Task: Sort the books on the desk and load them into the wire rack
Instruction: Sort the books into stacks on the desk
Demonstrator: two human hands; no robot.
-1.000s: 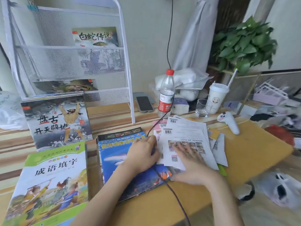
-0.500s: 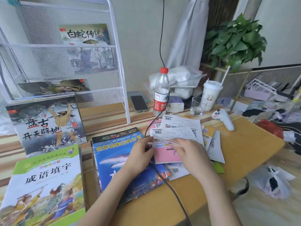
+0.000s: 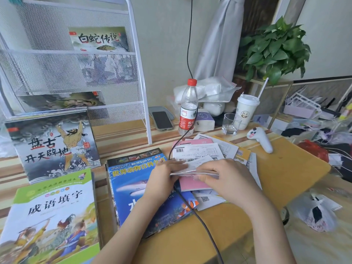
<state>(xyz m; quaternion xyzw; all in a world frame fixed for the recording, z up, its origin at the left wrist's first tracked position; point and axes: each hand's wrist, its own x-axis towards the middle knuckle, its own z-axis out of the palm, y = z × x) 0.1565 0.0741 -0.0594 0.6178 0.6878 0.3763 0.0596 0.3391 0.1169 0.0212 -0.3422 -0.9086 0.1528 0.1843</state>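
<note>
Blue animal encyclopedia [image 3: 133, 187] lies flat on the worktop [image 3: 285, 174], front centre, partly under both forearms. Left of it, green-topped idiom book [image 3: 53, 216] flat at the near edge; behind that, grey Pangu book [image 3: 55, 143] lying just in front of the wire rack [image 3: 141, 88]. Rack stands at back left against the wall; one book [image 3: 99, 40] upright in its upper tier, another [image 3: 62, 101] in the lower tier.

Left hand [image 3: 162, 180] and right hand [image 3: 226, 178] together pinch a thin stack of papers [image 3: 194, 171], held edge-on just above the worktop. More loose sheets [image 3: 209, 149] and a pink sheet [image 3: 190, 182] spread beneath, overlapping the encyclopedia's right edge. Black cable [image 3: 190, 44] hangs down the wall and runs between the hands.

Worktop: yellow-brown, striped toward the back. Behind the papers: water bottle [image 3: 187, 109], phone [image 3: 162, 120], glass [image 3: 231, 123], lidded cup with straw [image 3: 246, 111], white controller [image 3: 261, 138]. Grey curtain [image 3: 219, 35] and leafy plant [image 3: 274, 48] at back right; cluttered floor and plastic bag [image 3: 316, 212] to the right.
</note>
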